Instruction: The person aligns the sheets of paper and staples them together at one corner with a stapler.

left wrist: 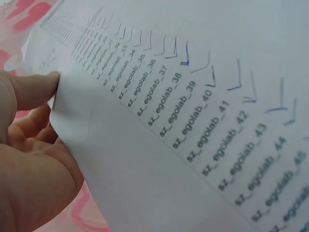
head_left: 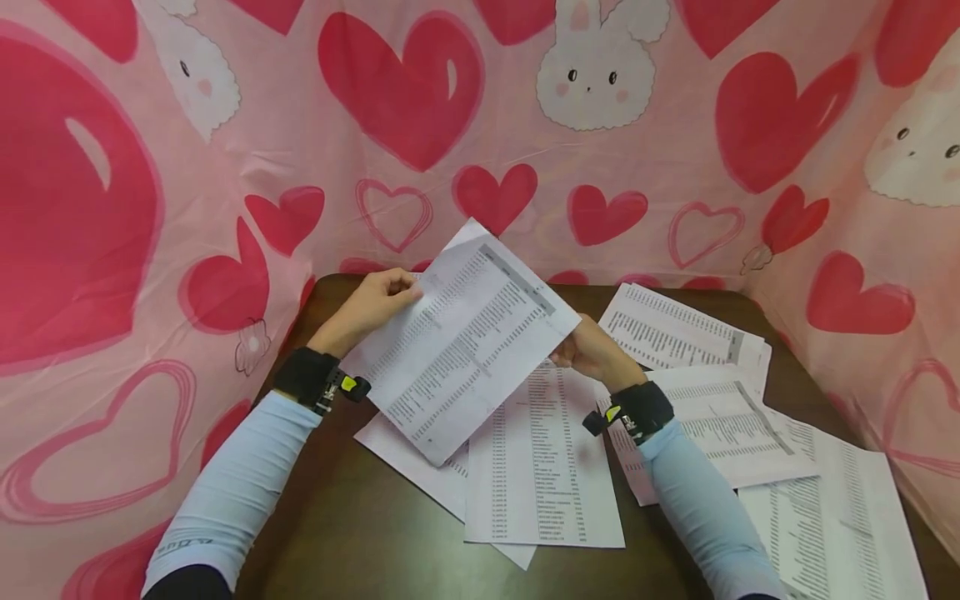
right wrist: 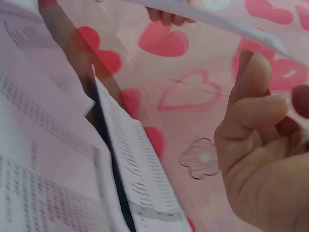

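A printed sheet of paper (head_left: 468,342) is held up at a tilt over the table. My left hand (head_left: 382,300) pinches its left edge between thumb and fingers. Pen ticks run beside the printed rows on the sheet (left wrist: 183,96) in the left wrist view. Partly behind the sheet's right corner is my right hand (head_left: 588,350). In the right wrist view the right hand (right wrist: 270,140) has loosely bent fingers with nothing seen between them, just below the sheet's edge (right wrist: 231,26). Under the raised sheet lie more printed sheets (head_left: 547,475), overlapping on the table.
Several printed sheets (head_left: 720,417) spread in an overlapping pile along the right side of the dark wooden table (head_left: 322,517). A pink curtain (head_left: 510,125) with hearts and rabbits surrounds the table at the back and sides.
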`<state>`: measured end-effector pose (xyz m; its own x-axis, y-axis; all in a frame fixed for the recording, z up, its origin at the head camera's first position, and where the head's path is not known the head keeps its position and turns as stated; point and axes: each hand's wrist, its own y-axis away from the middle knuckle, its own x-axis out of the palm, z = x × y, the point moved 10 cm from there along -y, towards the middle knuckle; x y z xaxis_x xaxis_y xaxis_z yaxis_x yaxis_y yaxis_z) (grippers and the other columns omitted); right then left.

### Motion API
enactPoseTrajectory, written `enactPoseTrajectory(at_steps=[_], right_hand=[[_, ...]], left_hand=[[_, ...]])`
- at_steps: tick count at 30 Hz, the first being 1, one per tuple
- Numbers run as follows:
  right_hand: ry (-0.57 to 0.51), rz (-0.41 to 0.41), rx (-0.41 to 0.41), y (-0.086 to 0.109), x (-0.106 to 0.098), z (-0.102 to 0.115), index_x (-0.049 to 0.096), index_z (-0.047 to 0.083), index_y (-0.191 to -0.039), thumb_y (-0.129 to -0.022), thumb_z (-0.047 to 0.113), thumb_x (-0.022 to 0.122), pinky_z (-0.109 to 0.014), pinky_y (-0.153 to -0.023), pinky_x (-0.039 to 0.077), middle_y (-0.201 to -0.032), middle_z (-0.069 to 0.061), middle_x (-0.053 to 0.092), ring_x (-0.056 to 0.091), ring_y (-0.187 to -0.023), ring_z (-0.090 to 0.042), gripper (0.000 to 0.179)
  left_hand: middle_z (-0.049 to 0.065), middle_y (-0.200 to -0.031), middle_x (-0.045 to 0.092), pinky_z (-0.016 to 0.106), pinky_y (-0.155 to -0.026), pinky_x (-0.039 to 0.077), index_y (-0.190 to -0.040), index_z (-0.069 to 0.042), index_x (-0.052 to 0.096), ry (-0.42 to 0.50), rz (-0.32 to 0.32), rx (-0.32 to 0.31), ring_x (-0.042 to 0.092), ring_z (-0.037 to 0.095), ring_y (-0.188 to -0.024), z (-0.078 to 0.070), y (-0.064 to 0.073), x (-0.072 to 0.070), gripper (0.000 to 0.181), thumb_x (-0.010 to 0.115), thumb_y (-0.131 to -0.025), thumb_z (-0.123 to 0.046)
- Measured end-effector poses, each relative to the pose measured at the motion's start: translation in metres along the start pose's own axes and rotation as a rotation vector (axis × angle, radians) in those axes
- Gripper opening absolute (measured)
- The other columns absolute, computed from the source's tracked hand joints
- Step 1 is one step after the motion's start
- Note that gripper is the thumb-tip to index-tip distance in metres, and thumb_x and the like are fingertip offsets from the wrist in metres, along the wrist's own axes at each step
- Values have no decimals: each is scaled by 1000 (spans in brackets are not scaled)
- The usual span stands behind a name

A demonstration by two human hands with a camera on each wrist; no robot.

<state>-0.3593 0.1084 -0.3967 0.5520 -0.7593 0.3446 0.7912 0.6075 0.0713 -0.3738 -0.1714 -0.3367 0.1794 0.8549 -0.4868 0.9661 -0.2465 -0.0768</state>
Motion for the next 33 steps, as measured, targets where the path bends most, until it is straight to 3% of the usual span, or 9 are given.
enactPoseTrajectory(at_steps=[4, 8, 11, 14, 16, 21, 26, 33], right_hand=[[-66, 60, -62, 3, 4, 21, 65, 18, -124, -106, 40, 33, -21, -46, 40, -106, -4, 74, 63, -59, -20, 43], [-121, 51, -175, 7, 3, 46, 66, 13, -111, -103, 49, 32, -22, -45, 35, -102, -5, 74, 60, -57, -18, 50], [-19, -69, -265, 14, -4, 60, 64, 12, -102, -104, 41, 37, -22, -46, 34, -90, -3, 73, 57, -56, -16, 40], [145, -229, -321, 20, -10, 67, 63, 11, -102, -103, 27, 49, -21, -48, 36, -83, 0, 68, 57, -55, -14, 22], [221, -333, -329, 23, -15, 70, 64, 11, -100, -99, 22, 57, -20, -48, 36, -81, 2, 66, 56, -54, -12, 13], [263, -461, -325, 23, -30, 80, 67, 11, -94, -95, 20, 65, -19, -47, 36, -74, 4, 62, 51, -52, -9, 10], [291, -496, -282, 22, -41, 89, 67, 10, -92, -94, 23, 67, -18, -47, 36, -68, 4, 59, 49, -48, -9, 13], [347, -501, -237, 13, -53, 96, 67, 10, -93, -93, 24, 67, -19, -44, 33, -64, 3, 56, 47, -43, -9, 14]], left_hand=[[18, -102, 63, 31, -67, 53, -116, -3, 61, 40, -41, -8, 64, 25, -77, 3, -2, -3, 30, 60, -97, -26], [20, -104, 61, 31, -69, 54, -117, -2, 59, 88, -62, -15, 64, 28, -79, 6, -5, -2, 31, 59, -98, -26], [20, -107, 61, 31, -70, 54, -118, -2, 59, 126, -78, -23, 63, 29, -80, 8, -4, -1, 32, 59, -98, -27], [19, -108, 62, 31, -70, 54, -118, -3, 59, 142, -92, -31, 64, 28, -81, 10, -1, 0, 32, 60, -97, -28], [19, -108, 63, 31, -71, 55, -117, -3, 59, 153, -90, -24, 64, 27, -81, 11, 0, 2, 32, 60, -97, -28], [18, -109, 63, 30, -72, 53, -115, -1, 62, 143, -41, -39, 63, 27, -85, 11, 1, 9, 28, 60, -98, -24], [16, -106, 64, 30, -71, 53, -112, 0, 66, 97, 6, -49, 60, 24, -86, 6, 2, 12, 27, 59, -98, -21], [16, -95, 66, 30, -61, 52, -102, 0, 68, 66, 136, 16, 61, 28, -76, -10, 7, 23, 22, 59, -97, -19]])
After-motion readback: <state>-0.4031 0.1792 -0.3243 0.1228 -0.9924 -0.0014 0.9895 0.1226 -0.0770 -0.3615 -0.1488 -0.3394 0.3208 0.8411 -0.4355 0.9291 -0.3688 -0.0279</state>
